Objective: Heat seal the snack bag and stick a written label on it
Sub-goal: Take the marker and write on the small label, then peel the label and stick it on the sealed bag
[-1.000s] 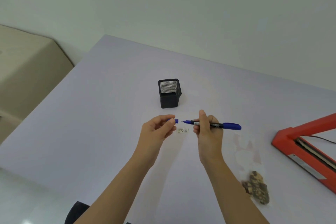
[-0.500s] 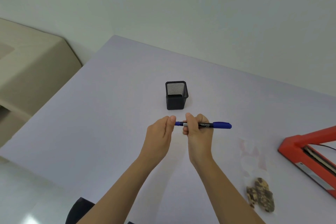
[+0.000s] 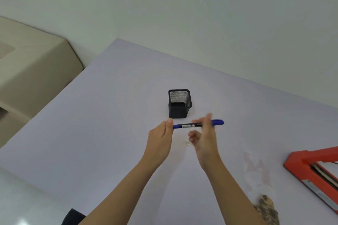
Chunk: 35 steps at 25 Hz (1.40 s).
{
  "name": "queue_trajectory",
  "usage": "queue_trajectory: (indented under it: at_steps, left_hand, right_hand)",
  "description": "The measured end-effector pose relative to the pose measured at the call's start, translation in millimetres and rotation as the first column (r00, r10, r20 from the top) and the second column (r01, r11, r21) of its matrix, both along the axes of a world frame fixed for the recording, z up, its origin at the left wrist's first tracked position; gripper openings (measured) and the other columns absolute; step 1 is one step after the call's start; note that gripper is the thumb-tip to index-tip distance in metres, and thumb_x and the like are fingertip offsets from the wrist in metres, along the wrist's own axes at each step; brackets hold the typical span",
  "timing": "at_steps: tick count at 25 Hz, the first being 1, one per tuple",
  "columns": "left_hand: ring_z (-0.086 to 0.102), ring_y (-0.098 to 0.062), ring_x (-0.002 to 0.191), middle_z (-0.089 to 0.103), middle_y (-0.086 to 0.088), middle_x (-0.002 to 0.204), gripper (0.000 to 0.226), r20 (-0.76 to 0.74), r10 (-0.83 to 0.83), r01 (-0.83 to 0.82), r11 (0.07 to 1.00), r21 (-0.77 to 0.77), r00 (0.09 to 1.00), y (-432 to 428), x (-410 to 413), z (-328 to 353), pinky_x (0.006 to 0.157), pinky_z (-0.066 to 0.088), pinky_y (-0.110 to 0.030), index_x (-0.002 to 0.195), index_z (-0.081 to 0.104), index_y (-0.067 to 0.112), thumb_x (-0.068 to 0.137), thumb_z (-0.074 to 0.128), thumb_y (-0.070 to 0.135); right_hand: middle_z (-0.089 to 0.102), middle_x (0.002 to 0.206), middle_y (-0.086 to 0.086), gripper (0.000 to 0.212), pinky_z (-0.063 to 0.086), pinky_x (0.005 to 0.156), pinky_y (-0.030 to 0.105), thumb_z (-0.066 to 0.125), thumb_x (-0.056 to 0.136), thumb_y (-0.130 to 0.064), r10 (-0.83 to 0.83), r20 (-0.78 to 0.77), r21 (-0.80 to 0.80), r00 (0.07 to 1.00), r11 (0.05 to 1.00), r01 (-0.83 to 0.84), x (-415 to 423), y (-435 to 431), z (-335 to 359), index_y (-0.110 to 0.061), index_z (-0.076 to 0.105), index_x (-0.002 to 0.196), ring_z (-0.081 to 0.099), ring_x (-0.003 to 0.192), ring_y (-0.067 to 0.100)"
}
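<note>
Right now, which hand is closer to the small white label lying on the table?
Right. The right hand is blurred, its curled fingers just beside the label; the left hand is further left, pinching the end of the pen.

The cap (image 3: 176, 126), apart a second ago, now sits on the pen (image 3: 188, 125). The left grip (image 3: 161, 133) pinches that end; the right grip (image 3: 204, 133), blurred, has loosened, lower fingers off the barrel.

Black mesh pen cup (image 3: 178, 112) on table (image 3: 109, 115)
</note>
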<state>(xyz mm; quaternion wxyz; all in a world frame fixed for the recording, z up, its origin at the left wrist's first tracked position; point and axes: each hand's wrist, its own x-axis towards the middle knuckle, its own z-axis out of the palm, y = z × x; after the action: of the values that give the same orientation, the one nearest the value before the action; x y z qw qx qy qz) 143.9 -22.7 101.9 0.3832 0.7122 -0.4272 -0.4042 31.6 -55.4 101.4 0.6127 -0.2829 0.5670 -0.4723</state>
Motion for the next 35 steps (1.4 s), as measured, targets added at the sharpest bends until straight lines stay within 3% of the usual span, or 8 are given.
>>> queue_trajectory:
  at_steps: [4,8,14,19,24,27,32,35]
  left_hand:
    - [0.047,-0.018,0.059,0.051,-0.004,0.063,0.047,0.178,-0.102,0.118,0.989,-0.086,0.979,-33,7,-4,0.06,0.036,-0.031,0.074,0.057,0.004,0.1,0.031,0.032]
    - [0.055,-0.036,0.102,0.062,-0.019,0.107,0.033,0.379,0.024,0.008,0.997,-0.082,0.925,-87,24,-26,0.081,0.04,-0.037,0.111,0.057,0.005,0.1,0.032,0.024]
    - [0.056,-0.032,0.077,0.066,-0.019,0.092,0.021,0.49,-0.125,0.14,0.99,0.006,0.863,-103,25,-58,0.062,0.039,-0.035,0.101,0.054,0.003,0.096,0.036,0.011]
    - [0.043,-0.024,0.068,0.064,-0.019,0.088,0.02,0.5,-0.102,0.122,0.992,-0.009,0.86,-102,23,-61,0.06,0.029,-0.03,0.099,0.052,0.0,0.096,0.036,0.01]
    - [0.058,-0.033,0.095,0.063,-0.018,0.108,0.033,0.51,-0.035,0.095,0.991,-0.091,0.86,-94,24,-60,0.073,0.043,-0.036,0.127,0.047,0.001,0.098,0.038,0.015]
    - [0.061,-0.024,0.089,0.063,-0.012,0.103,0.023,0.431,0.119,0.054,0.928,-0.368,0.895,-64,25,-78,0.076,0.052,-0.033,0.112,0.063,0.004,0.093,0.051,0.01]
    - [0.059,-0.028,0.094,0.061,-0.014,0.103,0.028,0.467,-0.341,0.399,0.917,-0.026,0.816,-16,-5,-132,0.081,0.046,-0.026,0.112,0.065,0.004,0.087,0.063,0.017]
    - [0.06,-0.034,0.09,0.061,-0.017,0.102,0.027,0.523,-0.34,0.408,0.913,-0.016,0.781,-13,-16,-142,0.076,0.054,-0.037,0.107,0.068,0.007,0.082,0.064,0.017]
  right_hand:
    - [0.054,0.069,-0.007,0.013,0.049,0.074,0.032,0.044,0.097,-0.026,-0.064,-0.188,-0.242,0.98,0.97,0.017,-10,-42,5,-0.023,0.047,0.085,0.055,0.059,0.005]
    - [0.06,0.074,-0.008,0.017,0.049,0.068,0.023,0.052,0.093,-0.02,-0.096,-0.571,-0.475,0.815,0.849,-0.232,-5,-102,13,-0.018,0.042,0.107,0.062,0.067,0.012]
    - [0.062,0.088,0.014,0.023,0.05,0.066,0.045,0.05,0.093,-0.023,0.166,-0.916,-0.131,0.366,0.738,-0.662,24,-127,-49,-0.013,0.04,0.111,0.059,0.075,0.03]
    - [0.052,0.116,0.017,0.03,0.041,0.082,0.042,0.054,0.088,-0.017,-0.102,-0.978,-0.192,0.18,0.775,-0.602,29,-126,-70,-0.002,0.051,0.114,0.049,0.103,0.036]
    - [0.023,0.151,0.013,0.063,0.024,0.11,0.041,0.043,0.095,-0.037,0.099,-0.93,-0.098,0.354,0.862,-0.498,8,-132,-63,-0.011,0.018,0.146,0.022,0.136,0.03]
    - [0.046,0.135,0.011,0.042,0.034,0.103,0.033,0.046,0.095,-0.021,0.104,-0.849,-0.158,0.519,0.887,-0.435,-36,-103,-76,-0.012,0.042,0.136,0.043,0.124,0.027]
    - [0.05,0.111,0.002,0.036,0.044,0.087,0.029,0.061,0.088,-0.029,0.355,-0.902,0.095,0.247,0.72,-0.687,-82,-23,-131,-0.018,0.06,0.122,0.051,0.101,0.02]
    - [0.054,0.114,0.004,0.026,0.049,0.082,0.032,0.068,0.084,-0.027,0.248,-0.936,0.005,0.251,0.722,-0.692,-77,-15,-136,-0.018,0.068,0.108,0.053,0.096,0.019]
